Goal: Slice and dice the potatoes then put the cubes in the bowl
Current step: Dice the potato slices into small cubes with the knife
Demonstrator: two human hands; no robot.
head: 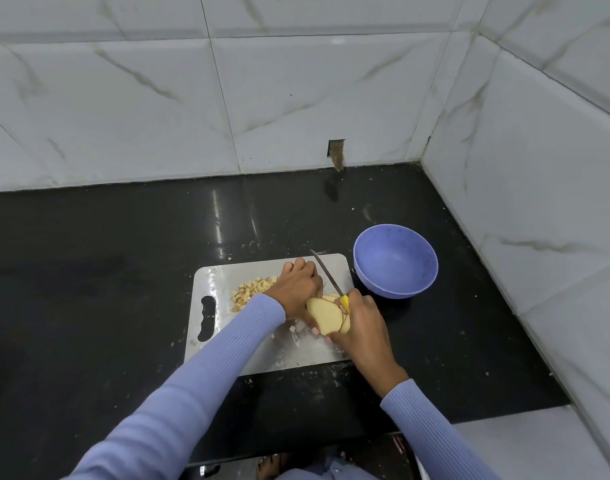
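A sliced potato (326, 315) is clasped by the left hand (298, 289) on the cutting board (262, 355); a knife (328, 277) is gripped in the right hand (362, 327), the empty bowl (395, 261) near the worktop's right edge.

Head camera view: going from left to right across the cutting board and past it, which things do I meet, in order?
Handle slot of the cutting board → pile of potato cubes → left hand → sliced potato → right hand → purple bowl.

bowl (395, 260) right of cutting board (227, 341); cubes (253, 289) on board's left, potato slices (328, 315) mid-board
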